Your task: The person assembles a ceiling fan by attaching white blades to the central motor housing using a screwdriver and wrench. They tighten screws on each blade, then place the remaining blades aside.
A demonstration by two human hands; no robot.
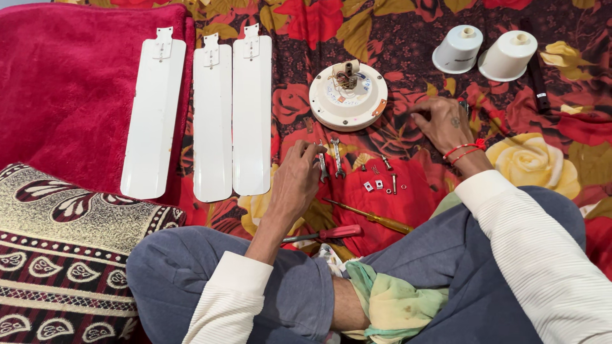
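Left hand (296, 178) pinching a spanner (322, 167) on the floral sheet (414, 51) below the motor (348, 95), right hand (443, 121) fingers pressed loose, empty, on cloth; best lift spanner clear of screws (381, 178)

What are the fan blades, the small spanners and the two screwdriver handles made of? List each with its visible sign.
Fan blades: likely painted metal; thin, flat, glossy white.
Spanners: bare steel, shiny grey, by the left hand.
Screwdriver handles: plastic, one opaque red, one translucent amber.
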